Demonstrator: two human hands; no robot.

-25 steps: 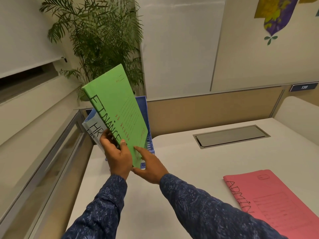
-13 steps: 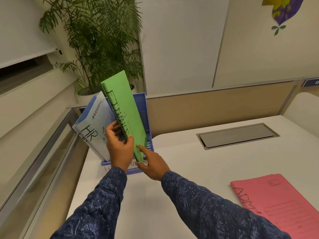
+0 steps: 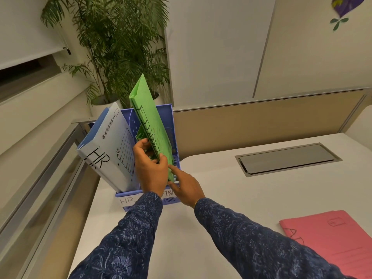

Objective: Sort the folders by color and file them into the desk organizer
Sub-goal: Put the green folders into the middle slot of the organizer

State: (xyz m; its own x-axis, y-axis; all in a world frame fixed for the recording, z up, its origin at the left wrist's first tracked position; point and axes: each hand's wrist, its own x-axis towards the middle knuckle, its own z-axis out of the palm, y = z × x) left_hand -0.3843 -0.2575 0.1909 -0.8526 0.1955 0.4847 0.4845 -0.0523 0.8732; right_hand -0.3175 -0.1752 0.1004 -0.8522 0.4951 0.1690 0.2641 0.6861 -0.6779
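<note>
Green folder [image 3: 149,117] | rises above left grip [image 3: 151,172] | foot in organizer [image 3: 167,113]

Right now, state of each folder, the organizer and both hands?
desk organizer: upright, holds HR folder.
HR folder: filed, leaning left.
green folder: tilted, lower end entering desk organizer.
pink folder: lying flat, unfiled.
left hand: grips green folder.
right hand: fingers straight, touching green folder.

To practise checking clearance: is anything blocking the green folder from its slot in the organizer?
Nothing visible does. The green folder, gripped by the left hand and touched by the right hand, has its lower end in the organizer, beside the HR folder, which leans away leftward.
</note>
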